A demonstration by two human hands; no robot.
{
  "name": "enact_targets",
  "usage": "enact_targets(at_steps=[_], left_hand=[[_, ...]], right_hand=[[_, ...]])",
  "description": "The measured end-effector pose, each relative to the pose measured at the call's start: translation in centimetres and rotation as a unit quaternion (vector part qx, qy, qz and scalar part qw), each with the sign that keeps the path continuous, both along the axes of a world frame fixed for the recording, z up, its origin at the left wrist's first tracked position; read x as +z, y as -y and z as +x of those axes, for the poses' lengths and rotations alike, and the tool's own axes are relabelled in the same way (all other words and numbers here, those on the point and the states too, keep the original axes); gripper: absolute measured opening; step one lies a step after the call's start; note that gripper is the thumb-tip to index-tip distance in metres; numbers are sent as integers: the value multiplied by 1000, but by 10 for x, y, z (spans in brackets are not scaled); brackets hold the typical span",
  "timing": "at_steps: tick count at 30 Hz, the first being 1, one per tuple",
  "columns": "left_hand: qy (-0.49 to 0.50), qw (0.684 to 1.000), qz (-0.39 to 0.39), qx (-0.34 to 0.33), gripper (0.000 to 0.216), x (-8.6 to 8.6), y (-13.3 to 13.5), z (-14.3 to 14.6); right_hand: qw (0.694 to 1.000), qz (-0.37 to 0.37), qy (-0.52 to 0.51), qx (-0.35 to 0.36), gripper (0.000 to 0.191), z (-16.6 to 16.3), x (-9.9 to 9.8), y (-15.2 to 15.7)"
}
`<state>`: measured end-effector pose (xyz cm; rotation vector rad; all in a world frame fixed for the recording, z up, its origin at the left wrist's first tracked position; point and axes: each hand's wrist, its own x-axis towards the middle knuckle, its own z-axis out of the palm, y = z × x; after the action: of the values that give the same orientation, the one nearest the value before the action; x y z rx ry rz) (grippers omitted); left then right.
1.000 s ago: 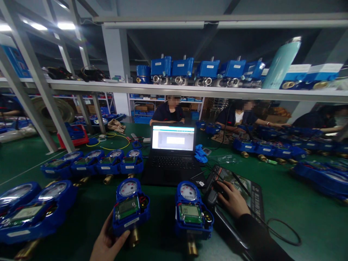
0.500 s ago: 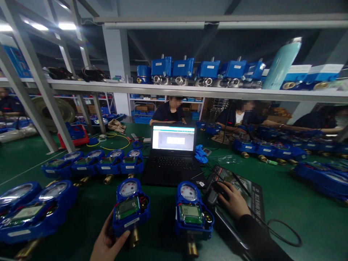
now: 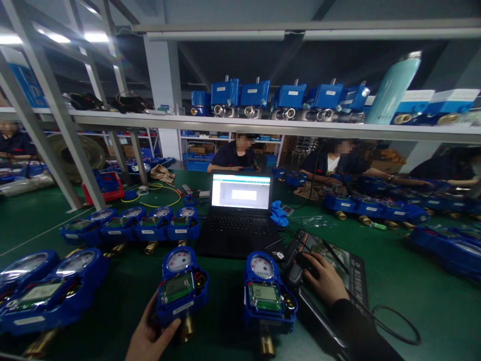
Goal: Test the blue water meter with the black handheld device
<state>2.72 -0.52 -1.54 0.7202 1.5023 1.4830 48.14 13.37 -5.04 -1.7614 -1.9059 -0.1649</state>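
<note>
Head view: the left hand point(image 3: 150, 337) grips the lower edge of a blue water meter point(image 3: 181, 290) that lies face up on the green bench point(image 3: 394, 281), its circuit board exposed and its brass fitting toward the person. The right hand point(image 3: 326, 282) is curled over a black mouse point(image 3: 300, 268) on a printed mat point(image 3: 347, 271). A second meter point(image 3: 267, 296) lies between both hands. The laptop point(image 3: 240, 210) shows a dialog window. Judged step: reading or configuring the held meter. The next move likely calls for a mouse click while the meter is kept steady.
</note>
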Motion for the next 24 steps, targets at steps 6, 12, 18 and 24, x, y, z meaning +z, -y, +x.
enact_targets(at_steps=[6, 12, 18, 24], left_hand=[[3, 1000, 6, 13, 105, 8, 3, 6], [-2, 1000, -11, 23, 101, 11, 3, 4], [2, 1000, -7, 21, 104, 10, 3, 5], [0, 1000, -21, 12, 110, 7, 2, 3]], right_hand=[[1000, 0, 2, 5, 44, 1, 0, 0], [1000, 17, -6, 0, 47, 2, -1, 0], [1000, 16, -7, -6, 44, 2, -6, -2], [1000, 1, -5, -14, 45, 1, -4, -1]])
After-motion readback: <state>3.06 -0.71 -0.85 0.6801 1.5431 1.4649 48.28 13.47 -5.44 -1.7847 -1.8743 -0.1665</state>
